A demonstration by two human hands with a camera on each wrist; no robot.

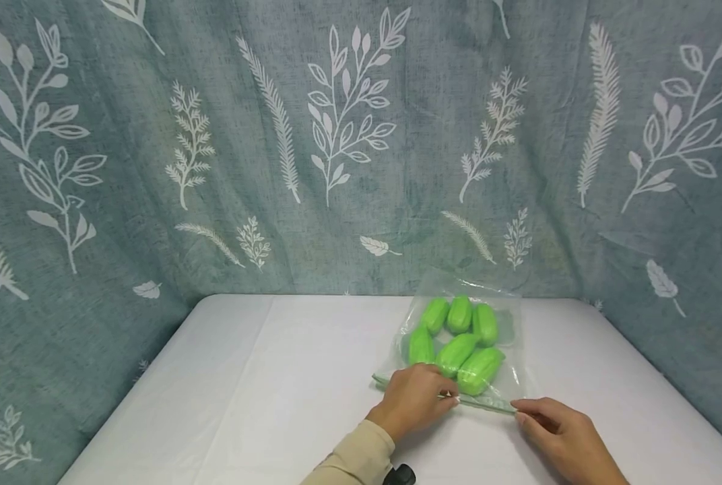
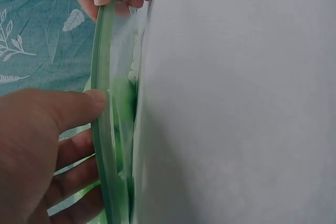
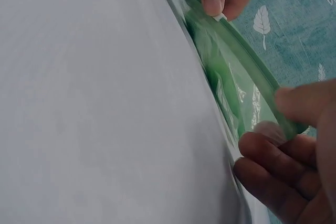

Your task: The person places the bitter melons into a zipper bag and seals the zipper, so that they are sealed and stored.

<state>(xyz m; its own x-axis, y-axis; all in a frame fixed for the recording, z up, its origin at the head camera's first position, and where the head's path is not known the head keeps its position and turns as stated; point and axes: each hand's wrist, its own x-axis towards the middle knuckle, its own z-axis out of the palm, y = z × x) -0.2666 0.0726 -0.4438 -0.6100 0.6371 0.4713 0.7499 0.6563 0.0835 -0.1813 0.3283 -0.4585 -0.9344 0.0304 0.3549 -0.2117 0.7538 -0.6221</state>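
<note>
A clear zip bag (image 1: 514, 377) lies on the white table, its green zip strip (image 1: 485, 404) towards the person. Inside are several bright green, oblong, ridged vegetable-like pieces (image 1: 460, 350). My left hand (image 1: 412, 397) reaches over the front of the bag and pinches the strip near its middle. By those fingertips sits a small white slider (image 3: 219, 18), seen in the right wrist view. At the strip's right end, my right hand (image 1: 561, 434) pinches the corner between thumb and fingers. In the left wrist view the strip (image 2: 103, 61) stands raised at the table's surface.
The white-covered table (image 1: 264, 391) extends to the left of the bag. Behind and at both sides hangs a blue-green cloth (image 1: 337, 236) with white leaf prints. A black object (image 1: 402, 474) shows beside the left sleeve (image 1: 355, 455).
</note>
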